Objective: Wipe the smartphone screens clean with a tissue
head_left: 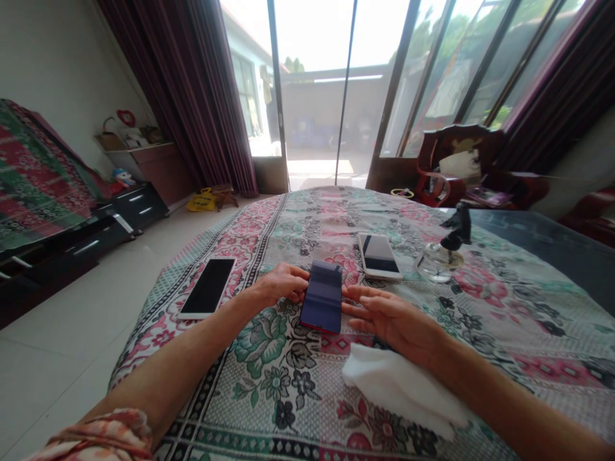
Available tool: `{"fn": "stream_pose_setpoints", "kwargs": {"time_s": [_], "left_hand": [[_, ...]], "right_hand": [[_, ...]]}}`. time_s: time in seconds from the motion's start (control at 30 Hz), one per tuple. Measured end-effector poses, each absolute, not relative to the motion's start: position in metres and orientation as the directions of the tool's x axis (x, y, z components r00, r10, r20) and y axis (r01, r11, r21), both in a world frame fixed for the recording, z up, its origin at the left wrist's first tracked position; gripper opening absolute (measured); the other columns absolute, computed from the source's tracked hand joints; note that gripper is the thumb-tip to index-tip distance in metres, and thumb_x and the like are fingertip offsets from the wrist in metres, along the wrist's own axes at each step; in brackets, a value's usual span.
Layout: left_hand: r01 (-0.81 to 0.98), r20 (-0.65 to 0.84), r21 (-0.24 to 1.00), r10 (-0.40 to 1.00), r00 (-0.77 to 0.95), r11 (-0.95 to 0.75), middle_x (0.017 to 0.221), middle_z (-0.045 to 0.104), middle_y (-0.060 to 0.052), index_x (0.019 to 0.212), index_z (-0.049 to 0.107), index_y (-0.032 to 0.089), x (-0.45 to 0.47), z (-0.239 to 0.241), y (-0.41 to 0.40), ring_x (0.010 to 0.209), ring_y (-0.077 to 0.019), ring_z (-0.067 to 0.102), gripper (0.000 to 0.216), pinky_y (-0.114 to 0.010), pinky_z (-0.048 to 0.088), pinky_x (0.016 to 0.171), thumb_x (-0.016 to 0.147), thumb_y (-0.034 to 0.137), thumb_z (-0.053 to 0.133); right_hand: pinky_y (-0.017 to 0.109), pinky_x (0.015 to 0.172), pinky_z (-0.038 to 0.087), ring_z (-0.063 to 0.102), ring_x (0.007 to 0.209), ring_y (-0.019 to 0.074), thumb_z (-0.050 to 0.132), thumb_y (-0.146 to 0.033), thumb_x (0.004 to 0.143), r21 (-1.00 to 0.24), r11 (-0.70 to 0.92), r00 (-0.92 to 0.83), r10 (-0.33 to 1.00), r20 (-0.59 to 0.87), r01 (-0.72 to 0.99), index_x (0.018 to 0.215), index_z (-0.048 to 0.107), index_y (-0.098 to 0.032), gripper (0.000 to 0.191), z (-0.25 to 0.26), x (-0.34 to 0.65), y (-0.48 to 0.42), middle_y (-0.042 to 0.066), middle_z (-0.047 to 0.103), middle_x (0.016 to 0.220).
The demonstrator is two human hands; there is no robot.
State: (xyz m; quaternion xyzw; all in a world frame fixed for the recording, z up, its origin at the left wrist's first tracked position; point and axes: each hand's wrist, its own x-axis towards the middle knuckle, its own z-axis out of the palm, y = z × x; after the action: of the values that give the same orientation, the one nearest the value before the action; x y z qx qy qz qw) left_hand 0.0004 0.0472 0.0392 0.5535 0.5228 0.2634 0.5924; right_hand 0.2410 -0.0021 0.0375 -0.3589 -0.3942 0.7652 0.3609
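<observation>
A dark-screened smartphone (pixel 323 296) with a red edge lies face up in front of me on the patterned tablecloth. My left hand (pixel 283 283) has its fingers curled against the phone's left side, thumb towards the top. At the right side, my right hand (pixel 389 315) has its fingers stretched out, their tips at the phone's edge. Below that hand is a crumpled white cloth (pixel 398 384), partly covered by my right forearm. A small dark object beside the cloth is mostly hidden.
A white smartphone (pixel 209 288) lies to the left, another white phone (pixel 378 255) beyond my right hand. A clear spray bottle (pixel 441 259) with a black nozzle stands at the right. The floral tablecloth (pixel 269 397) covers the table. A wooden chair (pixel 461 137) stands behind, near glass doors.
</observation>
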Motion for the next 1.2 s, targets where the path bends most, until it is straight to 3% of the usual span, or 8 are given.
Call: {"fn": "stream_pose_setpoints", "kwargs": {"time_s": [0.2,0.43,0.83,0.97,1.2], "left_hand": [[0.197,-0.325,0.941,0.897,0.3,0.275,0.06,0.061,0.0,0.081,0.071,0.01,0.004,0.036,0.047,0.049,-0.0058,0.05,0.023,-0.017,0.038,0.048,0.061,0.018,0.062],[0.157,-0.34,0.94,0.881,0.33,0.304,0.06,0.06,-0.001,0.077,0.069,0.01,0.003,0.034,0.048,0.05,-0.0062,0.05,0.018,-0.018,0.038,0.049,0.061,0.017,0.063],[0.084,-0.128,0.991,0.945,0.301,0.107,0.067,0.065,-0.003,0.094,0.071,0.011,0.02,0.054,0.048,0.052,-0.0085,0.054,0.033,-0.019,0.039,0.05,0.064,0.025,0.065],[0.047,-0.119,0.993,0.957,0.265,0.11,0.058,0.062,-0.001,0.088,0.071,0.01,0.042,0.065,0.068,0.046,-0.0074,0.051,0.029,-0.019,0.04,0.048,0.062,0.02,0.063],[-0.018,-0.075,0.996,0.958,0.277,0.083,0.061,0.064,-0.001,0.083,0.071,0.012,0.103,0.058,0.111,0.047,-0.007,0.052,0.028,-0.018,0.038,0.047,0.059,0.012,0.056]], "right_hand": [[0.028,0.077,0.053,0.064,0.098,0.0183,0.062,-0.02,0.076,-0.842,-0.449,-0.489,0.83,-0.268,-0.3,0.104,0.058,-0.016,0.028,0.039,0.24,-0.002,0.011,0.067,0.105],[0.027,0.075,0.052,0.065,0.094,0.0177,0.063,-0.019,0.075,-0.824,-0.458,-0.482,0.834,-0.269,-0.334,0.103,0.059,-0.015,0.028,0.039,0.242,0.0,0.011,0.068,0.103],[0.028,0.074,0.048,0.063,0.092,0.018,0.076,-0.029,0.067,-0.891,-0.3,-0.374,0.912,-0.165,-0.34,0.099,0.067,-0.019,0.034,0.048,0.243,0.0,0.007,0.068,0.1],[0.029,0.073,0.048,0.063,0.086,0.0183,0.075,-0.029,0.064,-0.92,-0.216,-0.27,0.954,-0.128,-0.328,0.094,0.068,-0.019,0.032,0.062,0.256,0.014,0.007,0.069,0.093],[0.027,0.065,0.047,0.061,0.072,0.0155,0.07,-0.03,0.059,-0.969,0.015,0.091,0.996,-0.008,-0.247,0.084,0.066,-0.017,0.028,0.05,0.283,0.057,0.002,0.067,0.077]]}}
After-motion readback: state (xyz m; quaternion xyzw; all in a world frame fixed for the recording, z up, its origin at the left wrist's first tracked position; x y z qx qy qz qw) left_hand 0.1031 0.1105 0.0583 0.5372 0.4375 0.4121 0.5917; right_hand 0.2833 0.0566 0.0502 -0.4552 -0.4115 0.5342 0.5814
